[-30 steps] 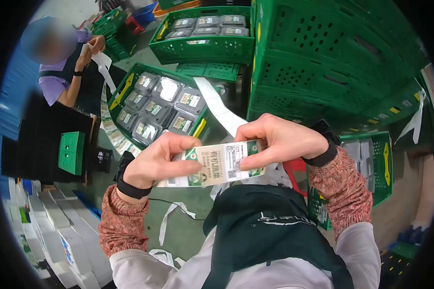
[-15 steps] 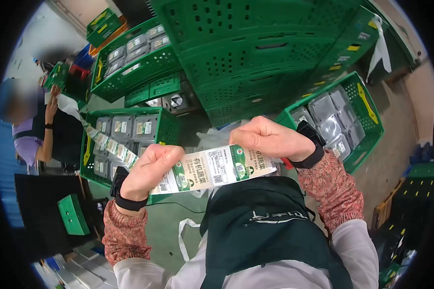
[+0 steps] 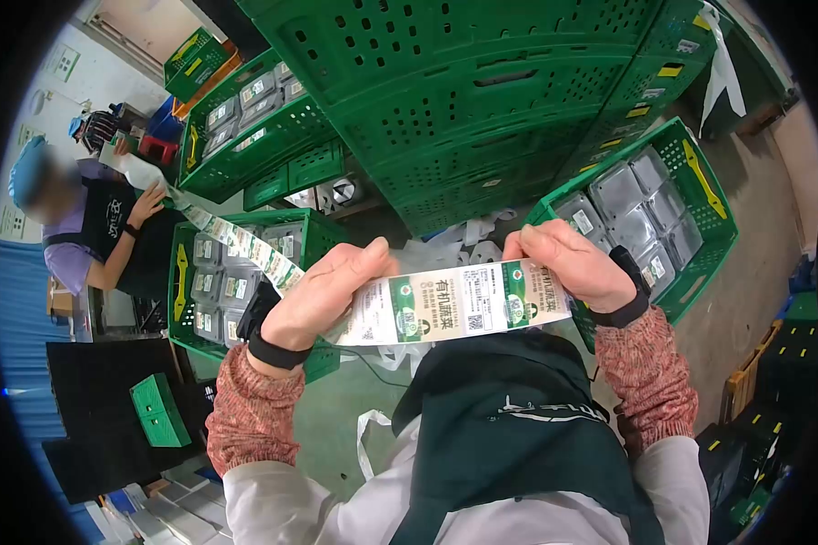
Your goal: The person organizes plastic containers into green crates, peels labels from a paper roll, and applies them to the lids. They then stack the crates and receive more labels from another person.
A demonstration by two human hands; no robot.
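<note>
A strip of printed labels (image 3: 463, 302), beige and green with a code on each, stretches between my two hands in front of my dark apron (image 3: 509, 418). My left hand (image 3: 329, 289) is closed on the strip's left part, thumb on top. The right end is pinched in my right hand (image 3: 580, 263). From my left side the strip runs on as a long band of labels (image 3: 245, 247) up to a co-worker's hands (image 3: 145, 202) at the far left.
Green crates with clear-lidded boxes stand at left (image 3: 314, 238), upper left (image 3: 245, 150) and right (image 3: 720, 238). A tall stack of green crates (image 3: 482, 109) rises ahead. Pale plastic wrap (image 3: 445, 259) lies behind the strip. A small green crate (image 3: 159, 411) sits lower left.
The strip and both my hands sit further right in view, with my right hand slightly higher. My view has shifted a little. The co-worker's hands hold the band in a changed position.
</note>
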